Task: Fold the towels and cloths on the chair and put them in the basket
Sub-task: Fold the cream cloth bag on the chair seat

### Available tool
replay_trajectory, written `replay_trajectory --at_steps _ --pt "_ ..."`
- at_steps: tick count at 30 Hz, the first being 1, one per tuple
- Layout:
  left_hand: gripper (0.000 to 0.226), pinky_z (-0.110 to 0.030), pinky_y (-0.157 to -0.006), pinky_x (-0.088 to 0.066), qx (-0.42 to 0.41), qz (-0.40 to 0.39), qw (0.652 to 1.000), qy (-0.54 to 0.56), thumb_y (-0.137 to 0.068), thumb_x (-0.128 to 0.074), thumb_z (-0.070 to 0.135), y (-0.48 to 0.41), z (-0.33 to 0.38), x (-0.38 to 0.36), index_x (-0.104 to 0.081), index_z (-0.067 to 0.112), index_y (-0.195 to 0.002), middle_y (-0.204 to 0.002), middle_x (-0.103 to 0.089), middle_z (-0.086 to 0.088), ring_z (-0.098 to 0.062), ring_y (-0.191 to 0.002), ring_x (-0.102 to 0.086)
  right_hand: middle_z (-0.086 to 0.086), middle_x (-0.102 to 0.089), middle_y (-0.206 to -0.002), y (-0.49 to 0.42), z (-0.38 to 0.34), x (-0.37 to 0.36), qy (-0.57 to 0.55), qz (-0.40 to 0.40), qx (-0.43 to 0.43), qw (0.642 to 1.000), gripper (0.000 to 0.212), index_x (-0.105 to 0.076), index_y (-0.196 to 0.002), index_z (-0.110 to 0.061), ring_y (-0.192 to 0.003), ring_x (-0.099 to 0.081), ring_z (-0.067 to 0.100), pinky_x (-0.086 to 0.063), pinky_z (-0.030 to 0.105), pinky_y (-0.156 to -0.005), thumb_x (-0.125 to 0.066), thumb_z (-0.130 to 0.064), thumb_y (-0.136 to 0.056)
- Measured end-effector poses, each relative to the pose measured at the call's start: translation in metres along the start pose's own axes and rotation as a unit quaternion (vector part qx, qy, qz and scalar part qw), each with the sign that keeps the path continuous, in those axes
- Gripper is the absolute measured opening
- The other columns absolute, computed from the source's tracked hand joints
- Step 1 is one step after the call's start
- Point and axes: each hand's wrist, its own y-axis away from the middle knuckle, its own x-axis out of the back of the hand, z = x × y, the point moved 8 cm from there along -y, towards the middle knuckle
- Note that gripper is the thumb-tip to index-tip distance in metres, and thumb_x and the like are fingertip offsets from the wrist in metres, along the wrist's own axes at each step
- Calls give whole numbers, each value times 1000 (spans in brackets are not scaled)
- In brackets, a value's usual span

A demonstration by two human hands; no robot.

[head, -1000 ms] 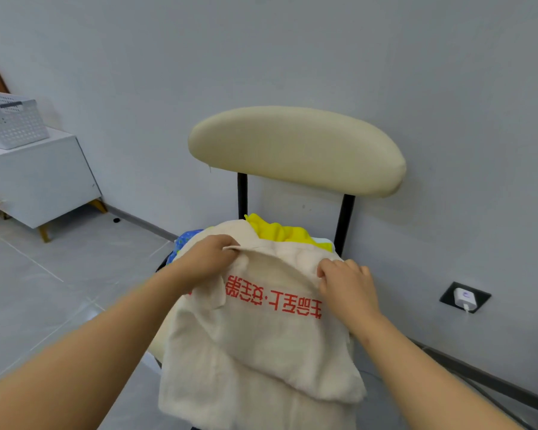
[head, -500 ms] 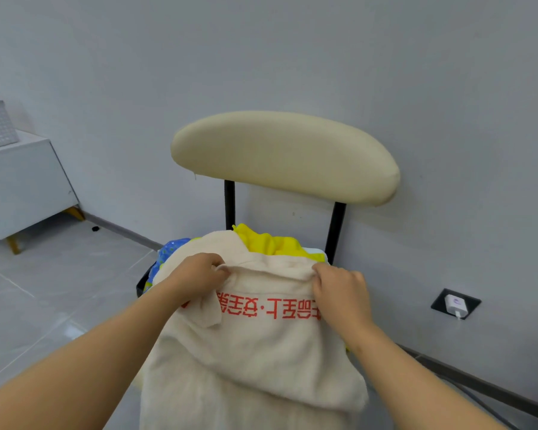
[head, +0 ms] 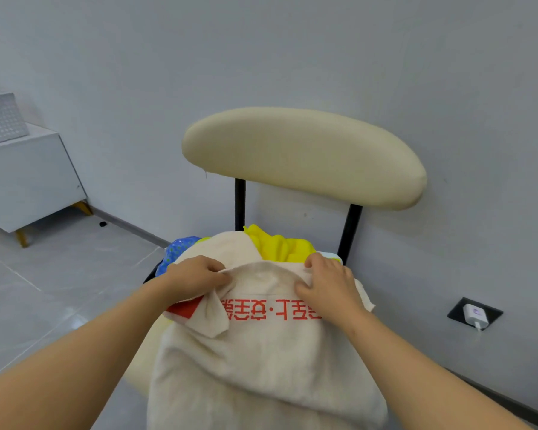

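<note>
My left hand pinched the top edge of the cream towel, fingers curled over a bunched fold of it. My right hand gripped the same edge a little way along, fingers hooked over the top and thumb on the near face. The towel hung from my grip toward me, draped down over the front of the chair, with red printed characters running upside down just below my knuckles.

Right behind the towel, a yellow cloth lay heaped on the seat and touched it. A blue cloth poked out at the left, beside my left wrist. The towel hid most of the seat, so I could not tell what else lay under it.

The padded backrest stood above the pile, close against the grey wall. The white basket sat well apart at the far left, on a white cabinet. A charger was plugged into the wall low on the right.
</note>
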Motion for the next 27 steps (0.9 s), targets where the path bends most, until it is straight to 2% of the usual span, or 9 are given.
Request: replay_trajectory --at_steps 3,5,7,12,15,18,20,22,27 --pt "26 -28 -78 -40 -18 22 999 32 -92 -52 28 2 4 11 -60 9 -77 -76 -52 -1 -13 -73 -49 -3 -51 -106 1 -6 3 -49 -1 31 998 29 -42 -104 -19 -104 -46 22 -27 30 -87 -56 -32 -82" --pt "29 -23 -70 -41 -29 21 999 27 -92 -51 25 4 9 16 -65 0 -88 -81 -55 -4 -14 -75 -50 -10 -45 -98 2 -11 -3 -73 -40 46 995 35 -40 -96 -23 -95 -41 16 -25 28 -81 -60 -46 -78" --pt "26 -24 -75 -44 -35 9 999 -15 -92 -50 25 8 12 19 -69 7 -93 -86 -62 -3 -14 -80 -54 -12 -45 -93 -2 -7 -7 -53 -50 33 997 36 -41 -90 -25 -94 -42 15 -25 29 -79 -58 -55 -79" --pt "21 -32 -92 -46 -28 9 993 -115 -86 -49 23 13 6 33 -62 39 -84 -95 -64 11 -13 -96 -57 -5 -55 -89 -13 7 -6 -12 -65 3 998 26 -52 -72 -29 -109 -47 21 -29 34 -87 -48 -50 -88" --pt "22 -30 -93 -45 -26 0 987 -159 -86 -49 20 17 3 41 -60 39 -90 -102 -61 11 -13 -98 -56 -9 -43 -82 -12 6 3 22 -47 17 999 35 -65 -82 -28 -98 -39 18 -24 30 -80 -42 -54 -82" --pt "26 -22 -78 -45 -33 5 988 -149 -84 -49 12 21 7 48 -65 31 -92 -96 -61 8 -12 -90 -55 -11 -33 -72 -6 7 15 59 -37 42 997 48 -66 -89 -28 -88 -31 15 -20 28 -78 -29 -49 -67" --pt "29 -21 -76 -46 -35 11 986 -161 -84 -48 11 24 12 51 -69 26 -99 -97 -65 5 -12 -90 -56 -8 -39 -78 0 11 18 88 -61 51 993 48 -66 -93 -30 -91 -35 17 -23 29 -82 -30 -50 -69" --pt "30 -24 -83 -48 -31 1 982 -187 -85 -48 12 31 15 53 -69 25 -104 -103 -66 4 -13 -95 -58 -2 -46 -87 8 16 23 130 -82 50 987 37 -67 -99 -31 -101 -43 20 -27 32 -89 -39 -47 -81" --pt "39 -27 -89 -49 -19 -33 956 -289 -82 -45 5 54 30 59 -67 24 -108 -108 -64 3 -17 -100 -57 3 -62 -102 25 26 52 243 -63 27 968 35 -68 -101 -22 -112 -45 23 -27 38 -100 -39 -39 -91"
